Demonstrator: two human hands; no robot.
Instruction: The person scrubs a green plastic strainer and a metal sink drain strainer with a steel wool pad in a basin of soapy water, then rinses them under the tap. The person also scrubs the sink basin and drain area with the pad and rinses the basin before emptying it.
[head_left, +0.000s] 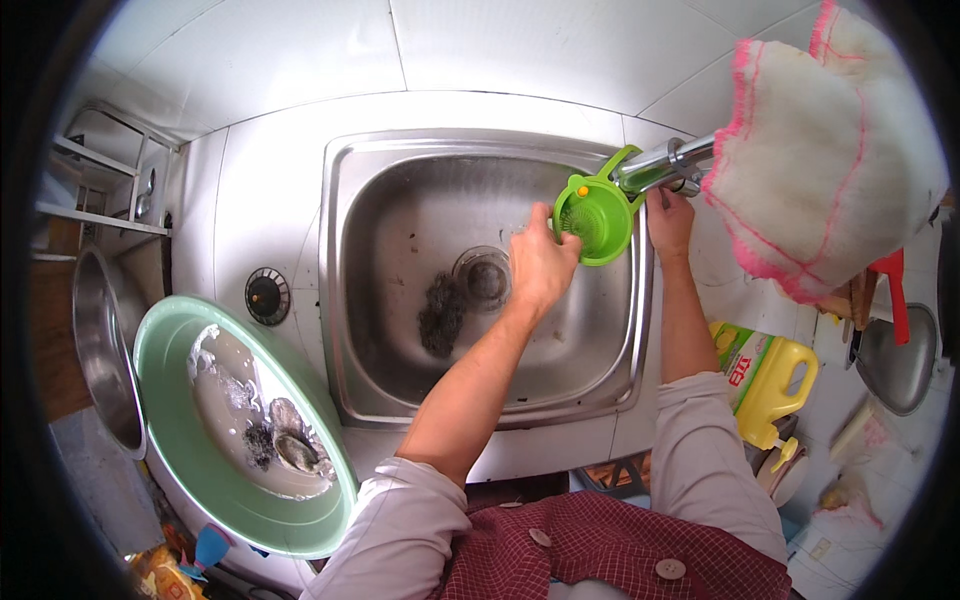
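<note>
My left hand pinches the rim of a small green plastic sink strainer, thumb inside and fingers outside. Green strap arms run from the strainer to the chrome faucet at the sink's back right corner. My right hand is beside the faucet, beyond the sink's right rim; its fingertips are partly hidden there, so I cannot tell what they grip. Below the strainer lies the stainless steel sink. In it, a dark clump of steel wool or similar scrubber rests beside the round drain.
A green plastic basin with murky water, a cloth and a scrubber stands left. Near it are a drain strainer plug and a metal bowl. At right hang pink-edged cloths above a yellow detergent jug.
</note>
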